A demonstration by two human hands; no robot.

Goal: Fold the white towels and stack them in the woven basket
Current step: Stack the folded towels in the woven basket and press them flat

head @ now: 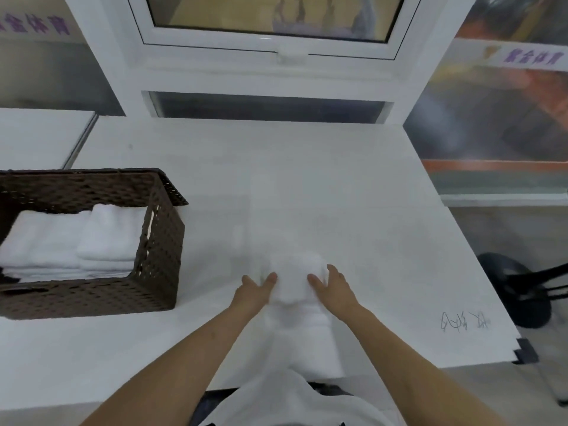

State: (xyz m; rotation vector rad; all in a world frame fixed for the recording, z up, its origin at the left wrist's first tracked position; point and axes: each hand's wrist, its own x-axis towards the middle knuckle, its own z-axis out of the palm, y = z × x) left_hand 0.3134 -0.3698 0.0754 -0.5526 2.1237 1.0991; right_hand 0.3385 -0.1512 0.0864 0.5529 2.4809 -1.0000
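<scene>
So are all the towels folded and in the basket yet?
Not yet. Folded white towels already lie stacked in the brown woven basket. The left hand and right hand grip another white towel on the white table; it still needs folding and stacking.

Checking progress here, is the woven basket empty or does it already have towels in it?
Not empty: the woven basket already holds folded white towels, stacked inside.

A plain white terry towel (295, 284) lies on a white laminate table (338, 192) marked with grey scribbled handwriting (465, 321), beside a dark brown open-weave rectangular basket (159, 247) holding folded white towels (70, 241).
</scene>
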